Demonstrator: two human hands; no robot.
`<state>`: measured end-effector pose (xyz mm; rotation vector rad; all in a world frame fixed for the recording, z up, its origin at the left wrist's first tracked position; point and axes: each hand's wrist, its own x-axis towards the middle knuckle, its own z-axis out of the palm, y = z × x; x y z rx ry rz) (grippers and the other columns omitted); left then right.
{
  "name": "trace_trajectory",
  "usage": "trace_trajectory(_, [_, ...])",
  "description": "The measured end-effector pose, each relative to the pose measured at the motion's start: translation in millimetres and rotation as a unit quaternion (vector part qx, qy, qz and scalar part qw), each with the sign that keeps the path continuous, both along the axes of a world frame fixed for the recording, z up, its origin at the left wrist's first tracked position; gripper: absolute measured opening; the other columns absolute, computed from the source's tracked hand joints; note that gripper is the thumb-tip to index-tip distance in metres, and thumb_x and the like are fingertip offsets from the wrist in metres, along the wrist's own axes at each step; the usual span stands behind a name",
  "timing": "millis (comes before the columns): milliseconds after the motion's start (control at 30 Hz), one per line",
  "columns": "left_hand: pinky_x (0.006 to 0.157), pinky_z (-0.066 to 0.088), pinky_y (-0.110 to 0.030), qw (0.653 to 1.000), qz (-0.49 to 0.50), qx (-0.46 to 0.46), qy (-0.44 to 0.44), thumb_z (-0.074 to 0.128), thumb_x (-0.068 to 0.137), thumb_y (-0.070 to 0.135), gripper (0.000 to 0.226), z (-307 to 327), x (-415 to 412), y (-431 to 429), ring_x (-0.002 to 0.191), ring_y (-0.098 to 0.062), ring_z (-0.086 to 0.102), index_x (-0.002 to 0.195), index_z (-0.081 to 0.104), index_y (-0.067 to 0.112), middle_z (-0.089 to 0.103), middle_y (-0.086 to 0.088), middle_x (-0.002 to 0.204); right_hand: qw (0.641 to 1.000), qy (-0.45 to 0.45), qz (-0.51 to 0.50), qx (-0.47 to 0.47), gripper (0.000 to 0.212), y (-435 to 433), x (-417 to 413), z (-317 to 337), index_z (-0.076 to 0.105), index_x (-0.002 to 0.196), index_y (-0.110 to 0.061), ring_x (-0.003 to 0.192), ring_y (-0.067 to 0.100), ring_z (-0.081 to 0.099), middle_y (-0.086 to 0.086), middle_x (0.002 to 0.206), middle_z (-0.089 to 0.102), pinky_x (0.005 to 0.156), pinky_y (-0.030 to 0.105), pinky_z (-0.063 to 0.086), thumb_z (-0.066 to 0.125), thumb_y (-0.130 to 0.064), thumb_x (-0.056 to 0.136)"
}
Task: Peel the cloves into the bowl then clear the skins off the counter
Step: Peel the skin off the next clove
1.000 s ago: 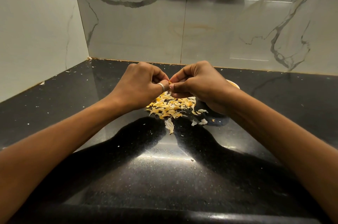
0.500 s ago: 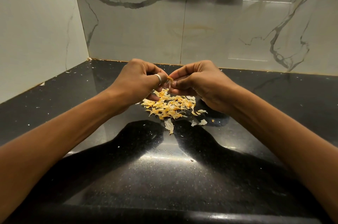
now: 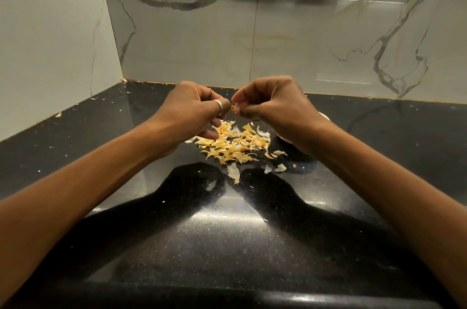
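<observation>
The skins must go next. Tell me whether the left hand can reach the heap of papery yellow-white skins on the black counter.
Probably yes. The left hand hangs just over the left edge of the heap of papery yellow-white skins lying on the black counter, with nothing between them.

Yellow-white skins (image 3: 235,143) on black speckled counter (image 3: 227,233); white, grey-veined marble wall (image 3: 303,38).

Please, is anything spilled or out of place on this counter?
Yes. Garlic skins lie heaped in the middle of the black counter; a few pieces lie apart toward the front, and small flecks sit by the left wall. It is peeling waste, not yet cleared.
</observation>
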<state>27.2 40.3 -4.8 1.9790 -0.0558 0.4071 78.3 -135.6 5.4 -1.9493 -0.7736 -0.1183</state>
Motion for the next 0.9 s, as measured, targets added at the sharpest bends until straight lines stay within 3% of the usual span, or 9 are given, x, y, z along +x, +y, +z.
trace_trajectory(267, [0.053, 0.058, -0.026, 1.000, -0.010, -0.002, 0.008, 0.062, 0.097, 0.014, 0.013, 0.8, -1.4, -1.1, 0.062, -0.008, 0.064, 0.091, 0.069, 0.006, 0.066, -0.010, 0.084, 0.997, -0.063, 0.022, -0.027, 0.018, 1.2, -0.5, -1.9, 0.075, 0.098, -0.011, 0.083, 0.013, 0.073, 0.003, 0.090, 0.076, 0.081, 0.031, 0.061, 0.076, 0.000, 0.084])
trace_trajectory(433, [0.050, 0.055, -0.023, 0.999, -0.012, -0.020, 0.024, 0.060, 0.098, 0.014, 0.015, 1.5, -1.5, -1.3, 0.059, -0.005, 0.063, 0.093, 0.070, 0.003, 0.064, -0.010, 0.084, 0.999, -0.016, 0.037, -0.009, 0.025, 0.1, 0.6, -1.2, 0.073, 0.093, -0.014, 0.085, 0.016, 0.072, 0.007, 0.092, 0.075, 0.076, 0.025, 0.058, 0.069, 0.010, 0.085])
trace_trajectory(667, [0.051, 0.056, -0.023, 0.999, -0.011, -0.023, 0.031, 0.059, 0.099, 0.013, 0.015, 2.4, -2.0, -2.1, 0.059, -0.006, 0.062, 0.094, 0.069, 0.004, 0.064, -0.009, 0.082, 0.994, 0.077, 0.069, 0.023, 0.024, -2.3, -0.5, 1.0, 0.071, 0.095, -0.007, 0.072, 0.004, 0.067, 0.007, 0.089, 0.072, 0.064, 0.014, 0.051, 0.062, 0.014, 0.088])
trace_trajectory(900, [0.050, 0.054, -0.022, 1.000, 0.001, -0.011, 0.023, 0.059, 0.098, 0.015, 0.015, 2.7, -2.5, -0.9, 0.059, -0.006, 0.063, 0.091, 0.069, 0.005, 0.064, -0.010, 0.084, 0.985, 0.137, 0.087, 0.059, 0.024, -2.5, -0.8, 5.4, 0.072, 0.096, -0.015, 0.076, 0.004, 0.064, -0.001, 0.083, 0.071, 0.063, 0.019, 0.051, 0.062, 0.007, 0.091])
